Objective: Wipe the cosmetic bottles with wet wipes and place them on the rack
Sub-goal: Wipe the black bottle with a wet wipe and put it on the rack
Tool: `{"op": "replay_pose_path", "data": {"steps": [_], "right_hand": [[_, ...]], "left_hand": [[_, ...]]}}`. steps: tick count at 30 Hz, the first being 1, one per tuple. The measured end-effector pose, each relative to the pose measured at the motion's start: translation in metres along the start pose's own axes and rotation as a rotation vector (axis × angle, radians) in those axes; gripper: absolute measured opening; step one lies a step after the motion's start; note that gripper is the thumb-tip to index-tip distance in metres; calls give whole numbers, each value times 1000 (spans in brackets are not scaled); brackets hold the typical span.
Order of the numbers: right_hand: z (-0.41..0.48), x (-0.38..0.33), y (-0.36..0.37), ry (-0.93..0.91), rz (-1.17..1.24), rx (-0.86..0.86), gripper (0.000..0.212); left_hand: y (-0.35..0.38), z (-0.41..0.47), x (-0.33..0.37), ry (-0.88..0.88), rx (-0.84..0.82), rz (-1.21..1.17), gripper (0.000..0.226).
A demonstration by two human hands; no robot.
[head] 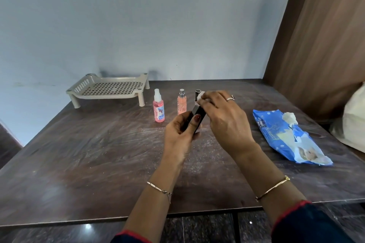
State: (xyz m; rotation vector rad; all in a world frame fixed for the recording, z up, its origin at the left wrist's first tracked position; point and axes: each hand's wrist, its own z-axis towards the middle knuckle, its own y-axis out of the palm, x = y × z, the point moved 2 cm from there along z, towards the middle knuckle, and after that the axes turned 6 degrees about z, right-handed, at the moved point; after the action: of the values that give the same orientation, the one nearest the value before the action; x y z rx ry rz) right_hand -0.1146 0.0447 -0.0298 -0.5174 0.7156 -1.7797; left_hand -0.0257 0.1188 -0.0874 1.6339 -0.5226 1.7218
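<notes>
My left hand (pixel 180 134) grips a dark, slim cosmetic bottle (pixel 194 117) tilted above the table's middle. My right hand (pixel 223 116) pinches a white wet wipe (pixel 200 97) against the bottle's upper end. Behind them, upright on the table, stand a pink spray bottle (pixel 159 109) with a clear cap, a pale peach bottle (pixel 182 103) with a silver top, and a small dark bottle (pixel 197 94) partly hidden by my right fingers. The beige perforated rack (pixel 110 87) sits at the back left with nothing on it.
A blue pack of wet wipes (pixel 284 136) lies on the right of the dark wooden table (pixel 88 154), a wipe poking out of its opening. A brown wooden panel (pixel 316 45) rises at right, and a cream bag (pixel 353 120) rests at the far right edge.
</notes>
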Motion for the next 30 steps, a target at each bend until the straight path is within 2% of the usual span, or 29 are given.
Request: {"op": "replay_pose_path", "data": {"steps": [6, 10, 13, 15, 17, 20, 21, 23, 25, 27, 30], "right_hand": [[-25, -2, 12, 14, 178, 39, 34], [-16, 3, 6, -25, 69, 45, 35], [0, 8, -1, -32, -40, -56, 22], [8, 5, -2, 36, -72, -176, 18], [11, 5, -2, 139, -17, -217, 21], [14, 18, -2, 319, 184, -247, 27], [15, 25, -1, 420, 368, -281, 30], [10, 32, -1, 654, 964, -292, 34], [3, 33, 2, 820, 1373, -161, 26], [-6, 31, 9, 938, 1494, 27, 16], [-15, 21, 17, 929, 1319, 239, 15]], "left_hand": [[1, -2, 1, -64, -22, -82, 26], [1, -4, 4, -52, -99, 5, 27], [-2, -3, 5, -28, -106, 93, 30], [-4, -2, 5, -13, -95, 137, 31], [-6, 0, 5, -9, -110, 177, 33], [-7, -1, 4, -6, -150, 205, 30], [-7, -2, 4, -11, -152, 193, 29], [-7, -3, 6, -20, -150, 157, 29], [-6, -3, 8, -31, -148, 132, 27], [-2, -2, 9, -55, -148, 117, 28], [3, -2, 5, -104, -132, 80, 33]]}}
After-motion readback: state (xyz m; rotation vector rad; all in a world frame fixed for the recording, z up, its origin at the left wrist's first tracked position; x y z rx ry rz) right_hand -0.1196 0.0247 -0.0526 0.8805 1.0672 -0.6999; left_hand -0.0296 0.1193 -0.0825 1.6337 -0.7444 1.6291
